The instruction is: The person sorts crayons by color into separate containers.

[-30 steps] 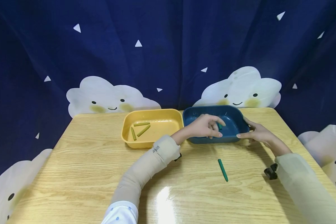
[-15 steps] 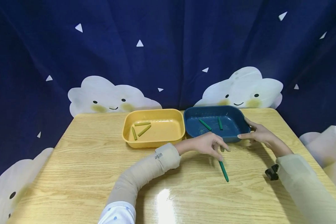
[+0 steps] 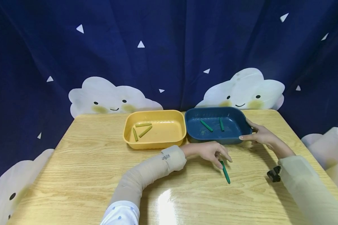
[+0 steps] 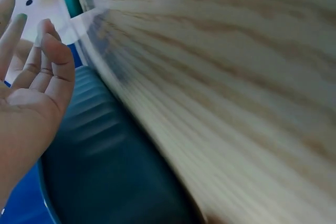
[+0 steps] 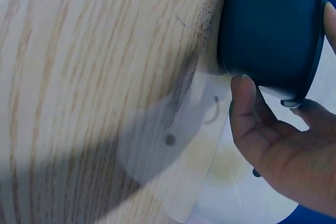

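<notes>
Lying lengthwise toward the person, green crayon [image 3: 225,172] at left hand [image 3: 211,151]

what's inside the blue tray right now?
Two green crayons lie apart on the floor of the blue tray. The right hand holds its right rim; the near wall hides the front strip of the floor. A third green crayon lies on the table by the left hand.

left hand [image 4: 29,103] open, fingers [image 4: 58,61] straight; blue tray [image 4: 105,166] beside wooden table [image 4: 226,93]
</notes>
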Demonstrator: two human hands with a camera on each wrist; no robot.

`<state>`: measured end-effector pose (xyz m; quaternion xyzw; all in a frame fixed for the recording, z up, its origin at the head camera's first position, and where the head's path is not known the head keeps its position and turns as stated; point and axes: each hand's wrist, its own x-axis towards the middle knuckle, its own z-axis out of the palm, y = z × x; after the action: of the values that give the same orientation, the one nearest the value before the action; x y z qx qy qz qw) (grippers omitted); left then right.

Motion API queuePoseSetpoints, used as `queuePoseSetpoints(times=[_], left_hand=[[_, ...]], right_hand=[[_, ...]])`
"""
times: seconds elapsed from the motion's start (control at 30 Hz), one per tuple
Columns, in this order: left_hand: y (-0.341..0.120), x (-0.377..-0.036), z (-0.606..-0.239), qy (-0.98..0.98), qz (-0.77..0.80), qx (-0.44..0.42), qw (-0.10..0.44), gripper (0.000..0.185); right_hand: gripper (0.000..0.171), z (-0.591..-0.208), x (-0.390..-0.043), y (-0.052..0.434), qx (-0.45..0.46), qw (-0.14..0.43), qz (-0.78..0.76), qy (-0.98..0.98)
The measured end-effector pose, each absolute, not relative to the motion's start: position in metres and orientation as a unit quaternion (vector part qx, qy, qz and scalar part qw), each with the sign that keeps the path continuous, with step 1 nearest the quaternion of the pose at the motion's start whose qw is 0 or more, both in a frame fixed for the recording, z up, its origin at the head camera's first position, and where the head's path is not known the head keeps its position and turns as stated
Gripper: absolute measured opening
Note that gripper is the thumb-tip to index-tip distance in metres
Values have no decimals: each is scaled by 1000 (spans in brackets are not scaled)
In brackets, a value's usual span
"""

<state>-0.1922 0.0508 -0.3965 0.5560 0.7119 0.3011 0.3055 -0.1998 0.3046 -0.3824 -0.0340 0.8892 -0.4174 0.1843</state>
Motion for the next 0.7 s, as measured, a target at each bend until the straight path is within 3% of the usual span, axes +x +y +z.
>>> queuePoseSetpoints(times=[0.37,0.7], left_hand=[[55,-199,-405,730,231,561,316,45],[61,-196,-405,759,190,531,326,24]], right_hand=[[104,-381,-196,302,-40,190,-425,884],[106,-381,-199,306,-38,189,-432,881]])
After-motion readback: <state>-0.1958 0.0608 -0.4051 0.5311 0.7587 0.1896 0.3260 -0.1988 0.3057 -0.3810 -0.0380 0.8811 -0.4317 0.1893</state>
